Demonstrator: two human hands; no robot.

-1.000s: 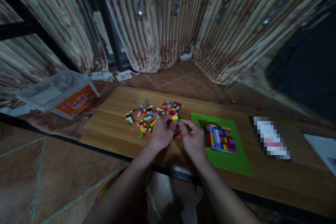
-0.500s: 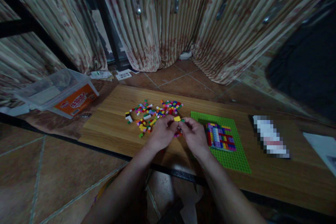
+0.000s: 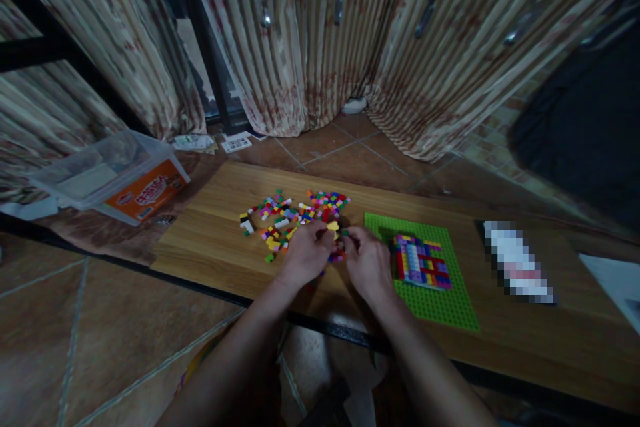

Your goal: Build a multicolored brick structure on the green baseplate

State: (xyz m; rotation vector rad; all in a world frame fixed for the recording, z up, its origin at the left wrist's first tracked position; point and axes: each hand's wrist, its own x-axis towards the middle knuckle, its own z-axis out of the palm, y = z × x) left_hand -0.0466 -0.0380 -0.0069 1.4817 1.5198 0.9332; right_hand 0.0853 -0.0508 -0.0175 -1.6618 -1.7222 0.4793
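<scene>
My left hand [image 3: 309, 250] pinches a yellow toy brick [image 3: 333, 227] between thumb and fingers, just above the table. Close beside it on the right, my right hand [image 3: 369, 255] is closed, with a small dark green brick [image 3: 345, 233] showing at its fingertips. A narrow gap separates the two hands. Loose bricks [image 3: 280, 221] in many colours lie spread behind and left of my left hand, and some are hidden by it. To the right of my right hand, a block of joined multicoloured bricks [image 3: 424, 263] sits on a green baseplate [image 3: 434, 314].
The wooden table [image 3: 200, 243] has a dark front edge. A blurred-out packet [image 3: 517, 261] and a white sheet [image 3: 613, 287] lie at its right. A clear plastic box [image 3: 117, 177] with an orange label stands beyond the left end. Striped curtains [image 3: 280, 60] hang behind.
My hands have moved slightly apart. The green brick at my right fingertips is now away from the yellow brick in my left hand, which it was close against before.
</scene>
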